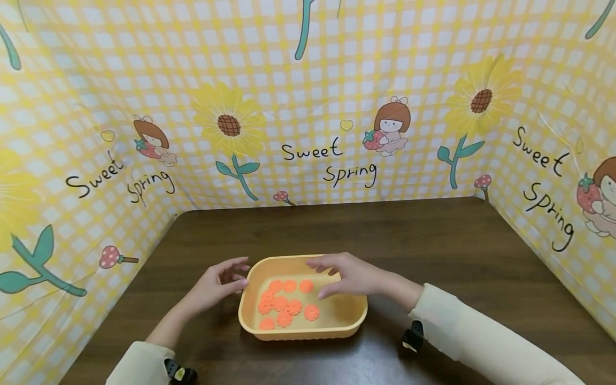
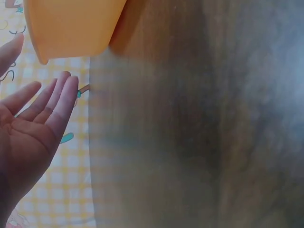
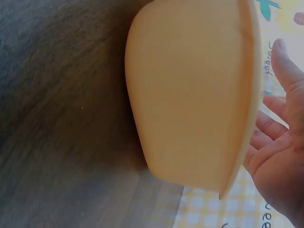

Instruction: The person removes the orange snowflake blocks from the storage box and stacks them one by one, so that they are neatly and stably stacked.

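Note:
An orange-yellow tub stands on the dark wooden table, with several bright orange flower-shaped discs lying mostly in its left half. My left hand is at the tub's left rim, fingers loosely bent and holding nothing; the left wrist view shows the hand with fingers extended below the tub wall. Over the tub's right part hangs my right hand, thumb and fingers apart with nothing between them. In the right wrist view that hand is beside the tub's rim, its palm empty.
The brown wooden tabletop extends around the tub. A yellow checked cloth with sunflowers, cartoon figures and lettering hangs behind the table and along both sides.

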`<state>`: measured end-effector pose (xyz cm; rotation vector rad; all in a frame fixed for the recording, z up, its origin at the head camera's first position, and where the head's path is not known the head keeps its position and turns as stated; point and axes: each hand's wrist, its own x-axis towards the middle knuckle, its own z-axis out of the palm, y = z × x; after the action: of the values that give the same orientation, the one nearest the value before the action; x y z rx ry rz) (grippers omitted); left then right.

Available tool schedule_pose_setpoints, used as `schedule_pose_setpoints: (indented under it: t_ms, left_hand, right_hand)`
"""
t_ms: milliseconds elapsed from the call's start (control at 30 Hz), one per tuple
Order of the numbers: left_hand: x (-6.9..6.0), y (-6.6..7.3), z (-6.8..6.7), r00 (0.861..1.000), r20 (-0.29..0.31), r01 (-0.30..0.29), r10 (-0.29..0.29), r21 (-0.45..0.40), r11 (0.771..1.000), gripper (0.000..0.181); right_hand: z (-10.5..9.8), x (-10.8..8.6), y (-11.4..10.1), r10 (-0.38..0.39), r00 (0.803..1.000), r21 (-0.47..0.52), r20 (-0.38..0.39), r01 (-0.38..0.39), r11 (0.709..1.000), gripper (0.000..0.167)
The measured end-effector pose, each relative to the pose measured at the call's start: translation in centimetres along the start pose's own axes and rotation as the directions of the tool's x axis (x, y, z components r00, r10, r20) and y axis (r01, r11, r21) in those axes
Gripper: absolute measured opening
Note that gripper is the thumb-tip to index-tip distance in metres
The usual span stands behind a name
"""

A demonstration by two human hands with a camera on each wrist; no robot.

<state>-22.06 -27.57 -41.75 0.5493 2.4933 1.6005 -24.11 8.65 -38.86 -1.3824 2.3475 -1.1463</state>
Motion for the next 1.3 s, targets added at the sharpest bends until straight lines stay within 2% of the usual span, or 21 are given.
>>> schedule_pose_setpoints:
  t_ms: [100, 267, 400, 533, 700, 933, 1167, 1300]
  left_hand:
    - [-0.1, -0.2, 0.2, 0.999, 0.031, 0.024, -0.022, -0.081, 0.996, 0.061]
    - [-0.1, -0.6, 0.5, 0.997, 0.044, 0.069, -0.064, -0.138, 0.988, 0.060]
    - [-0.1, -0.9, 0.4, 0.993, 0.056, 0.114, -0.106, -0.182, 0.977, 0.061]
    - [0.1, -1.1, 0.4, 0.986, 0.080, 0.163, -0.147, -0.247, 0.955, 0.063]
    - [0.2, -1.3, 0.4, 0.980, 0.095, 0.193, -0.172, -0.300, 0.934, 0.064]
    - [0.2, -1.4, 0.5, 0.977, 0.093, 0.210, -0.190, -0.329, 0.921, 0.063]
    - [0.4, -1.6, 0.5, 0.977, 0.094, 0.213, -0.192, -0.354, 0.911, 0.064]
    - [0.4, -1.6, 0.5, 0.977, 0.102, 0.213, -0.189, -0.363, 0.907, 0.064]
  right_hand:
    - [0.7, 0.4, 0.0, 0.035, 0.999, 0.046, 0.021, -0.035, 0.998, 0.069]
    - [1.4, 1.0, -0.1, 0.112, 0.992, 0.157, 0.062, -0.121, 0.980, 0.068]
    - [1.9, 1.6, 0.0, 0.166, 0.980, 0.187, 0.113, -0.185, 0.965, 0.064]
    - [2.5, 2.1, 0.2, 0.208, 0.967, 0.169, 0.144, -0.232, 0.958, 0.055]
    - [3.1, 2.3, 0.3, 0.248, 0.956, 0.143, 0.154, -0.270, 0.952, 0.045]
    - [3.6, 2.5, 0.3, 0.277, 0.944, 0.138, 0.180, -0.303, 0.943, 0.039]
    - [4.0, 2.8, 0.7, 0.252, 0.948, 0.106, 0.194, -0.276, 0.955, 0.037]
    - [4.2, 2.7, 0.7, 0.268, 0.945, 0.076, 0.187, -0.286, 0.955, 0.036]
